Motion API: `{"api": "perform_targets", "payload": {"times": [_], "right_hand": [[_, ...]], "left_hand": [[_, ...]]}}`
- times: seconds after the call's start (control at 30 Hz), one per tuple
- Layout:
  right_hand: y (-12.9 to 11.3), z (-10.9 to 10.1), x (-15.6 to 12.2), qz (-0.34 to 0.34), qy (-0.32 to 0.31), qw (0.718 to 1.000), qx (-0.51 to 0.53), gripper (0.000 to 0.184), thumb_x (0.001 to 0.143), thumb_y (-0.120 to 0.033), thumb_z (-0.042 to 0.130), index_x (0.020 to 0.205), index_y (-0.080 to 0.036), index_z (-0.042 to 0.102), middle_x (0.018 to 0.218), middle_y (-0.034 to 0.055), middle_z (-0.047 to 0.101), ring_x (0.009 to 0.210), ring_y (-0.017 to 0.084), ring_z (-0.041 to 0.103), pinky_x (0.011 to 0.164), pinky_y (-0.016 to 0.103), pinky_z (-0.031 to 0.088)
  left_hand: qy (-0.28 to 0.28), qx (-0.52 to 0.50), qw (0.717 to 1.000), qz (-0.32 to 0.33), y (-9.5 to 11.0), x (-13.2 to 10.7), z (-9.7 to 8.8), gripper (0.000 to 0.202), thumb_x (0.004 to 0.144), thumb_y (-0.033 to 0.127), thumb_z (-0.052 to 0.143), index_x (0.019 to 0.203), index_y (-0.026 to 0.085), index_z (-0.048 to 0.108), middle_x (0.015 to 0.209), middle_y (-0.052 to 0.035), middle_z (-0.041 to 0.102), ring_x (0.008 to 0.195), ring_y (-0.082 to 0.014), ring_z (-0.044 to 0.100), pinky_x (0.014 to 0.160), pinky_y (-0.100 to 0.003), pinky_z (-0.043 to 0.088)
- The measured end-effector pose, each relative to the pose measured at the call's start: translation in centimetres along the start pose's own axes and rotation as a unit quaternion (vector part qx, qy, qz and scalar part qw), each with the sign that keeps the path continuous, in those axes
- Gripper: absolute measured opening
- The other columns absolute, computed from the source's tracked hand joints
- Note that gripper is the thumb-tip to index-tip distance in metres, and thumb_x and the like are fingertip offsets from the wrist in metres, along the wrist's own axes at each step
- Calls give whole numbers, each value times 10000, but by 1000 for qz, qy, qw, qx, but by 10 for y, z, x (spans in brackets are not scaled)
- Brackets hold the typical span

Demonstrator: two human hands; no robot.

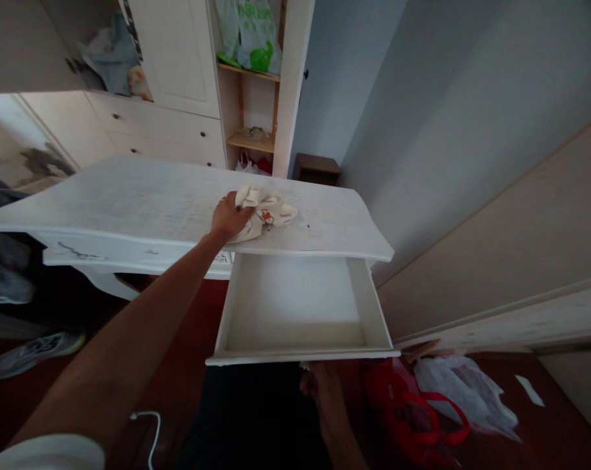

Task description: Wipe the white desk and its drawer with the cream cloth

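My left hand [228, 217] reaches across the white desk top [143, 202] and is closed on a crumpled cream cloth [266, 212] with a small red print. The cloth rests on the desk just above the drawer. Below it a white drawer [374, 313] is pulled out and has nothing inside. My right hand [319, 385] is under the drawer's front edge, at its underside; its fingers are mostly hidden.
A white wardrobe [178, 59] with open shelves and a green-print bag [256, 32] stands behind the desk. A red bag [413, 411] and a white plastic bag [466, 391] lie on the dark red floor at right. A shoe [31, 352] and a white cable [151, 424] are at left. A long panel [520, 248] leans at right.
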State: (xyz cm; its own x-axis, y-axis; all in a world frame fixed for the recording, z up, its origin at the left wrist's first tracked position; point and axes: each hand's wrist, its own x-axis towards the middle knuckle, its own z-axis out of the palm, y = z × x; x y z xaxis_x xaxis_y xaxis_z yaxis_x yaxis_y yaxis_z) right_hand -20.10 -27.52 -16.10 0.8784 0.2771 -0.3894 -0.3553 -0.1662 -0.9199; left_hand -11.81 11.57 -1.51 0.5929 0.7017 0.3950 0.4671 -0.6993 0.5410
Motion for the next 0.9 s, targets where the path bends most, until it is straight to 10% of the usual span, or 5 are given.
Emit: {"api": "perform_targets", "payload": {"times": [0.9], "right_hand": [[-61,42,53,-42,-55,985,159,372,719,-510,700,586,-185,575,474,-9,578,440,92,462,458,219,357]], "left_hand": [[29,-111,989,-89,-2,-1,0,496,772,369,607,1194,111,639,1152,-148,696,1067,-303,641,950,-401,512]]}}
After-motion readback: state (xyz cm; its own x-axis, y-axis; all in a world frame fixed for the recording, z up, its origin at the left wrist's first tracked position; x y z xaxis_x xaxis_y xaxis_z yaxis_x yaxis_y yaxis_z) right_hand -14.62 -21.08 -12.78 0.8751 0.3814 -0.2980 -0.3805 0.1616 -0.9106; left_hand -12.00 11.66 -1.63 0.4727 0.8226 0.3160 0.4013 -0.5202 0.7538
